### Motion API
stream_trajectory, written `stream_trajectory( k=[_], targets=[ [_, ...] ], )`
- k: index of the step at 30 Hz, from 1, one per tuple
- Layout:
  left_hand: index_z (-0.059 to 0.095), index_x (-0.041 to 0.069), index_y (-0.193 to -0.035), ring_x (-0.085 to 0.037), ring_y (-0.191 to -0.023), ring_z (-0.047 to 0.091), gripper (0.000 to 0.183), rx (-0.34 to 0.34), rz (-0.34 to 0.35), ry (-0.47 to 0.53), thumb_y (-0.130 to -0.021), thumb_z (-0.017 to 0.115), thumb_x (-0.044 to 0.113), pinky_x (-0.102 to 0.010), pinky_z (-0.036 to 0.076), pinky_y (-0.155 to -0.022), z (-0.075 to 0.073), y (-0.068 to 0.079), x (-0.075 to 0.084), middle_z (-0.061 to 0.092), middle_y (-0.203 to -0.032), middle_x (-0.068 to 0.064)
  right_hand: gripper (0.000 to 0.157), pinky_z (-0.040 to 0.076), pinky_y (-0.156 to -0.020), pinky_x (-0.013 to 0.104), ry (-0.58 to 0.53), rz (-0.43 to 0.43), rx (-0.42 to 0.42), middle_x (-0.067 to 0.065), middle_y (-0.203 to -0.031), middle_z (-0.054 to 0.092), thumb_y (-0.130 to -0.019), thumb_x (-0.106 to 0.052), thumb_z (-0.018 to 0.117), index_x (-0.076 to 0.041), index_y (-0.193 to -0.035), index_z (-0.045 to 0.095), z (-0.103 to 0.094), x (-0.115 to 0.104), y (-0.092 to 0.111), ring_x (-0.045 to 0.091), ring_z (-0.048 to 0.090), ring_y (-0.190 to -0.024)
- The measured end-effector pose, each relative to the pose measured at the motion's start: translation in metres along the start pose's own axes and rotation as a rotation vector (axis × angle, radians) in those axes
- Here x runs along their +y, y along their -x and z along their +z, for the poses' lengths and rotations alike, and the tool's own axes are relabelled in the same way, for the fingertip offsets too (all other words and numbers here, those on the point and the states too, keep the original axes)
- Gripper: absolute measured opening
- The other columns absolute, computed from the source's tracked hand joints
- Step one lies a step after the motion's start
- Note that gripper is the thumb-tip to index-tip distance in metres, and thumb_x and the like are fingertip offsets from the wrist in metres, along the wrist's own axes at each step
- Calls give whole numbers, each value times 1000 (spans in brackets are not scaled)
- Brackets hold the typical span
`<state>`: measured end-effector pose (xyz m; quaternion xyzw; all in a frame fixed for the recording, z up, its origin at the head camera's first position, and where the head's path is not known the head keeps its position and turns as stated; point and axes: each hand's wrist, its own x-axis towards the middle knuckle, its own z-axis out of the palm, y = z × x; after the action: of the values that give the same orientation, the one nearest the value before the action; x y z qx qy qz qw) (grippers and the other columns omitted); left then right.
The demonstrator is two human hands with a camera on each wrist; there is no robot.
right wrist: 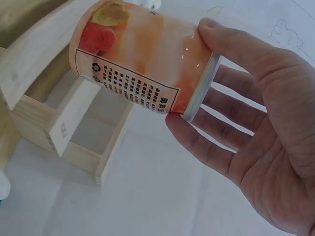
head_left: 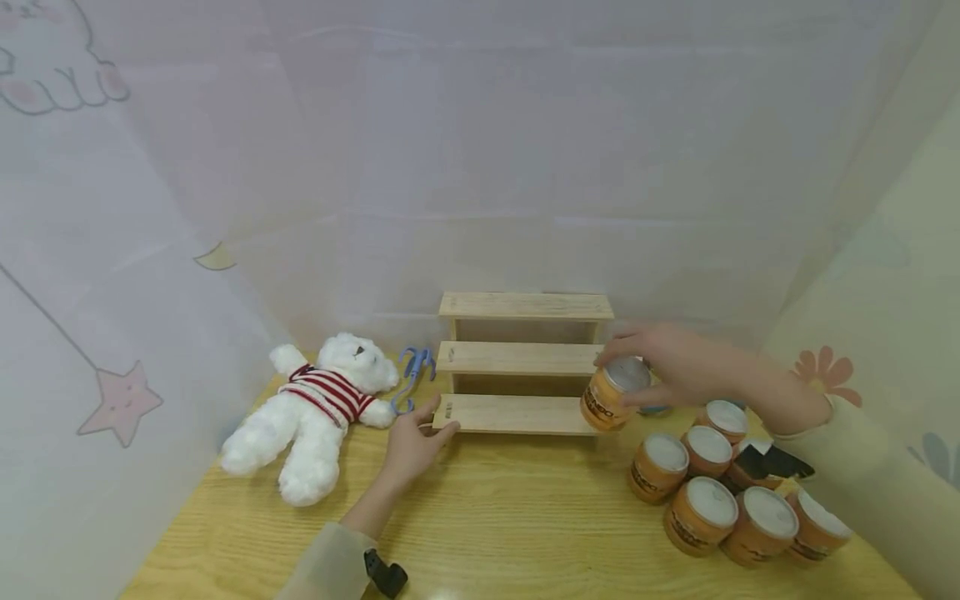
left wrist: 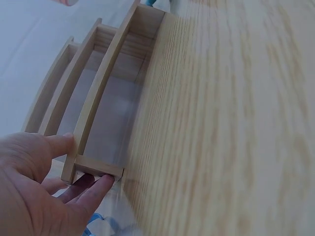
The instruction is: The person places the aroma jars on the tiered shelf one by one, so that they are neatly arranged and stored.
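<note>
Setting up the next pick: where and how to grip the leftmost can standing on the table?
Probably the upper wall of the can, coming from above and its left in the head view: it stands upright, pale end up, with that side exposed, while other cans crowd its right.

You wear a pale cream, plain fabric left sleeve [head_left: 326, 560] and a matching right sleeve [head_left: 855, 467], each ending short of your bare left hand [head_left: 414, 443] and right hand [head_left: 667, 363]. A small, black, angular device [head_left: 386, 575] sits at the left sleeve's inner side.
</note>
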<state>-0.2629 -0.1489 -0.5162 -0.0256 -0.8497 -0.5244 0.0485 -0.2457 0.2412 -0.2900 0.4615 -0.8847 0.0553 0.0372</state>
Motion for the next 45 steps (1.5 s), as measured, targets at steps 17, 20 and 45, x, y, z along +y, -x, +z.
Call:
stream_trajectory(
  k=[17,20,45],
  targets=[
    [54,4,-155,-44,-125,69,66,1,-22,27,-97,81,21,-44,65,-95,-8,-3,2,56,-157,-21,38,61,-86,48,-64,-15,-134,8,-127,69,-89,-11,87,-13,-125,74,-43,29,-94,28,66,-112],
    [53,4,-156,-44,-125,69,67,-5,-35,29,-97,81,22,-43,65,-95,-9,-3,0,55,-158,-20,38,62,-88,49,-57,5,-147,11,-129,69,-90,-9,87,-10,-126,74,-50,31,-112,31,66,-116],
    [52,4,-156,-44,-123,70,68,4,-46,42,-97,81,20,-35,67,-87,-13,3,2,55,-158,-23,42,47,-119,47,105,67,-244,7,-145,64,-95,-15,79,-15,-137,72,-59,20,-256,29,57,-138]
  ],
)
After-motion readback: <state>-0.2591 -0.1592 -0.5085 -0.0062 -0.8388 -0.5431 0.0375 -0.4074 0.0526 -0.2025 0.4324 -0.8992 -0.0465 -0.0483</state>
